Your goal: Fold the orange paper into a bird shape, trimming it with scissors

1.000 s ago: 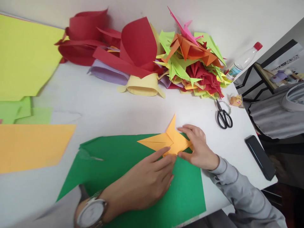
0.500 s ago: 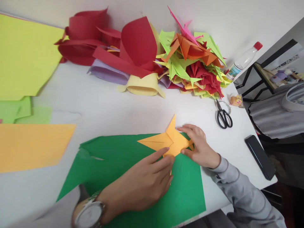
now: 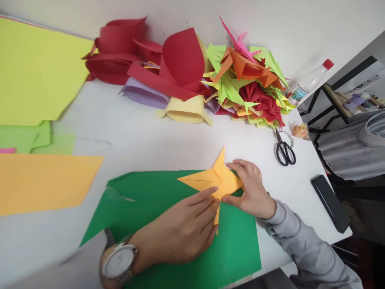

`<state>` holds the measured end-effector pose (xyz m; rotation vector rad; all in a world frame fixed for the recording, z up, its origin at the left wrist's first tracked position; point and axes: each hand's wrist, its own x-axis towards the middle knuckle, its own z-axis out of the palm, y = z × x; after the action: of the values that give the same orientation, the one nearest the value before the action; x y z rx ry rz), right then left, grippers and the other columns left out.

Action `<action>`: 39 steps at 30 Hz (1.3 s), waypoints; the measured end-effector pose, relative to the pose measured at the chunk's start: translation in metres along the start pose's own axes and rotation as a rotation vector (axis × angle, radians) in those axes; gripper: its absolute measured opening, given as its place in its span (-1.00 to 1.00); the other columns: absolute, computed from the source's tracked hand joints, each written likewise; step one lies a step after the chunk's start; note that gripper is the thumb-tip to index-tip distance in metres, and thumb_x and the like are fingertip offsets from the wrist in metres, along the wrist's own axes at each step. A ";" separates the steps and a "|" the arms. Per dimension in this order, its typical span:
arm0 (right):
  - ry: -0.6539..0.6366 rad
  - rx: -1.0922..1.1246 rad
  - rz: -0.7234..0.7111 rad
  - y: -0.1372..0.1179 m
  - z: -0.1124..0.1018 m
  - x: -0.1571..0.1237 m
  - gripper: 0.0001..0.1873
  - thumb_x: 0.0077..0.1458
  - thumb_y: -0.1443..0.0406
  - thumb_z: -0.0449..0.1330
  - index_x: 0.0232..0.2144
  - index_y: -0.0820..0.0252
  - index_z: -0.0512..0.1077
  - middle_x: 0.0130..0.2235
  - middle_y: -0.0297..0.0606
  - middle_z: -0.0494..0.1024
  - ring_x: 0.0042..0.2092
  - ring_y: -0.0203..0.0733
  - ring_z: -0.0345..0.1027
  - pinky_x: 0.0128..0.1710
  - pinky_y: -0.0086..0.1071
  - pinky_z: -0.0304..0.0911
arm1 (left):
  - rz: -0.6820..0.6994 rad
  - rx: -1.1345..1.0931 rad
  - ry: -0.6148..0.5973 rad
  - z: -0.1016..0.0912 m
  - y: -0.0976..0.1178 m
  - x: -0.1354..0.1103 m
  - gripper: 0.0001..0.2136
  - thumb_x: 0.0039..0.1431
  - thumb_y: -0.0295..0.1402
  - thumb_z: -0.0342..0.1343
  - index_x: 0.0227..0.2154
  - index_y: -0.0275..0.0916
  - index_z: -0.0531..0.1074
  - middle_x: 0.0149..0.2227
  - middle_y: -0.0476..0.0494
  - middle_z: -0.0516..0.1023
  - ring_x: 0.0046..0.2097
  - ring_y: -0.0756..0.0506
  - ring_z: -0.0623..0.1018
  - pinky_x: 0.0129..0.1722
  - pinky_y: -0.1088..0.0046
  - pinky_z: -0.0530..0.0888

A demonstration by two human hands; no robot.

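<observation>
A folded orange paper shape (image 3: 215, 179) with pointed flaps lies on a green sheet (image 3: 156, 202) at the near side of the white table (image 3: 144, 136). My left hand (image 3: 180, 230), with a watch on its wrist, presses its fingertips on the shape's lower edge, where a narrow orange flap points down beside the fingers. My right hand (image 3: 251, 190) in a grey sleeve holds the shape's right end between thumb and fingers.
A heap of folded paper shapes (image 3: 246, 86) and curled red (image 3: 177, 60), purple and yellow strips lies at the back. Yellow-green (image 3: 36, 68) and orange sheets (image 3: 42, 180) lie at the left. Black scissors (image 3: 284, 148), a bottle (image 3: 309, 80), a wrapped snack and a dark phone (image 3: 329, 202) lie at the right edge.
My left fingers have slid down along the shape's lower edge, and a narrow orange flap now sticks out below them. My right hand keeps its hold. The view has shifted slightly.
</observation>
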<state>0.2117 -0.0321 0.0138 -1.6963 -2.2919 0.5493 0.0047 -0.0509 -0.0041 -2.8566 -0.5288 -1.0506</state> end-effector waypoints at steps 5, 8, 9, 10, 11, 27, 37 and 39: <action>-0.012 0.003 0.018 -0.002 -0.001 0.000 -0.14 -0.20 0.12 0.40 0.17 0.05 0.22 0.19 -0.12 0.23 0.24 0.08 0.04 0.26 0.01 -0.11 | 0.031 0.041 -0.028 0.000 0.002 -0.001 -0.80 0.19 -0.44 0.04 -0.46 -0.29 0.55 -0.34 -0.18 0.62 -0.24 -0.11 0.57 0.15 0.16 0.43; -0.017 0.013 0.032 -0.004 -0.002 0.001 -0.15 -0.20 0.14 0.40 0.17 0.07 0.23 0.19 -0.12 0.23 0.24 0.08 0.03 0.27 0.03 -0.15 | 0.026 0.047 -0.054 0.000 0.003 -0.001 -0.81 0.19 -0.42 0.05 -0.42 -0.31 0.55 -0.26 -0.24 0.62 -0.21 -0.15 0.56 0.13 0.15 0.43; -0.018 0.018 0.032 -0.004 -0.002 0.001 -0.15 -0.20 0.14 0.40 0.17 0.07 0.23 0.19 -0.12 0.23 0.24 0.08 0.03 0.27 0.03 -0.15 | 0.010 0.041 -0.062 0.001 0.004 -0.001 -0.81 0.19 -0.41 0.05 -0.42 -0.31 0.55 -0.25 -0.24 0.62 -0.21 -0.14 0.55 0.14 0.14 0.42; -0.017 0.024 0.029 -0.004 -0.002 0.001 -0.14 -0.20 0.14 0.40 0.17 0.07 0.23 0.19 -0.12 0.23 0.24 0.08 0.03 0.26 0.03 -0.15 | -0.015 0.028 -0.070 0.001 0.004 -0.001 -0.81 0.20 -0.42 0.05 -0.42 -0.30 0.55 -0.25 -0.22 0.62 -0.22 -0.13 0.54 0.15 0.13 0.40; -0.016 0.031 0.025 -0.003 -0.001 0.001 -0.14 -0.20 0.14 0.40 0.17 0.06 0.23 0.19 -0.12 0.23 0.24 0.08 0.03 0.26 0.03 -0.14 | -0.045 0.007 -0.077 0.001 0.004 0.000 -0.82 0.20 -0.42 0.04 -0.43 -0.28 0.54 -0.26 -0.20 0.62 -0.23 -0.12 0.53 0.15 0.13 0.40; -0.038 0.414 -0.084 0.037 -0.018 0.010 -0.35 -0.07 0.45 0.23 0.11 0.06 0.32 0.15 -0.19 0.39 0.19 -0.05 0.21 0.23 -0.05 0.06 | -0.191 -0.215 -0.017 -0.002 -0.002 0.008 -0.79 0.22 -0.52 -0.02 -0.33 -0.29 0.54 -0.35 -0.11 0.62 -0.26 -0.09 0.50 0.07 0.17 0.41; -0.001 0.737 -0.090 0.051 -0.023 0.013 -0.65 0.04 0.37 0.18 -0.07 0.19 0.44 -0.11 -0.15 0.59 -0.04 -0.15 0.46 0.05 -0.16 0.32 | -0.114 -0.224 0.029 -0.007 -0.009 0.014 -0.79 0.19 -0.56 -0.04 -0.26 -0.26 0.49 -0.30 -0.08 0.65 -0.20 -0.10 0.55 0.08 0.19 0.38; 0.069 0.661 -0.085 0.050 -0.019 0.012 -0.72 0.02 0.40 0.19 -0.15 0.20 0.47 -0.09 -0.15 0.58 -0.02 -0.14 0.46 0.07 -0.16 0.30 | -0.116 -0.171 0.101 -0.013 -0.017 0.012 -0.76 0.15 -0.59 -0.03 -0.23 -0.24 0.48 -0.25 -0.09 0.66 -0.16 -0.11 0.56 0.05 0.17 0.40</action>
<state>0.2590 -0.0048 0.0095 -1.2611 -1.8254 1.0621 -0.0002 -0.0339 0.0121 -2.9265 -0.6326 -1.3122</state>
